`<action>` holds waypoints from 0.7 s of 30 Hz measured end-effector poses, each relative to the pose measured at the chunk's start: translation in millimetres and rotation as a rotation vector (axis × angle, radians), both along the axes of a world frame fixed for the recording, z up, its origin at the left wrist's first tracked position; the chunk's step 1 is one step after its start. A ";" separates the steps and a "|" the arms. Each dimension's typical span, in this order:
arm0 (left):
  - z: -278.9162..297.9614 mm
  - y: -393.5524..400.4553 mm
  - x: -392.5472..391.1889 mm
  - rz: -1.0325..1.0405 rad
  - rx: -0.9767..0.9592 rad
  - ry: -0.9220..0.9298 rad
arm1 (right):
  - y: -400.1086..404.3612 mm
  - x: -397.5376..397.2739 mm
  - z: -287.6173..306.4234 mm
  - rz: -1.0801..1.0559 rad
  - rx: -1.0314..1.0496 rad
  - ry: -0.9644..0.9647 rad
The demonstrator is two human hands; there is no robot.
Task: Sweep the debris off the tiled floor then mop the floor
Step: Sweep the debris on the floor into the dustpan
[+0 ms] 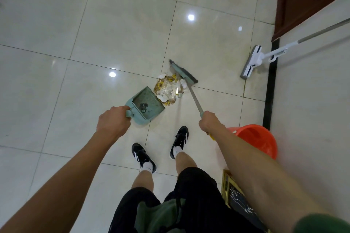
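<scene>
- We see our left hand [111, 122] with fingers curled around the handle of the teal dustpan [145, 107]; the fingertips themselves are hidden under the handle.
- Our right hand [209, 122] grips the broom [186, 79] shaft, fingers wrapped round it, their tips out of sight behind the knuckles.
- The dustpan sits on the tiled floor [94, 24], its mouth touching the near-left edge of the debris [169, 89]; something dark lies inside, too small to make out.
- The broom head rests at the far-right side of the debris pile.
- Far right, a mop [251, 62] leans on the wall, its pole cut off by the frame.
- Near right, an orange bucket [259, 140] is partly hidden by our forearm.
</scene>
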State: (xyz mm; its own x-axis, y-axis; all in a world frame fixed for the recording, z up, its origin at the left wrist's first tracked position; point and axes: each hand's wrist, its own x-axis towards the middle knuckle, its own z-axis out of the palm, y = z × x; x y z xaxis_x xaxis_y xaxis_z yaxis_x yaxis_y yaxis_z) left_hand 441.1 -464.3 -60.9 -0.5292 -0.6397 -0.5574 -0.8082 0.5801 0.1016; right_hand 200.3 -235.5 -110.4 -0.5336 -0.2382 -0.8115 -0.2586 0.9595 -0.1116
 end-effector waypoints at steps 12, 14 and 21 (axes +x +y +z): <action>3.5 4.8 1.9 -0.016 0.016 -0.009 | 16.3 76.8 9.3 0.000 -0.005 -0.156; 3.1 3.9 8.3 -0.013 0.016 0.003 | 16.1 92.2 10.6 -0.013 -0.014 -0.164; -0.1 3.7 32.0 0.048 0.032 0.048 | 14.6 139.0 14.7 -0.048 -0.029 -0.249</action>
State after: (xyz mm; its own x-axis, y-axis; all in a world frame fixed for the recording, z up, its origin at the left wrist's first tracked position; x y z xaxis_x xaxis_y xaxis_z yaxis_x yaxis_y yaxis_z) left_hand 473.2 -460.6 -61.0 -0.5245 -0.6475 -0.5528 -0.8290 0.5364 0.1583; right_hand 339.3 -220.9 -95.8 -0.3294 -0.2423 -0.9125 -0.1736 0.9656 -0.1937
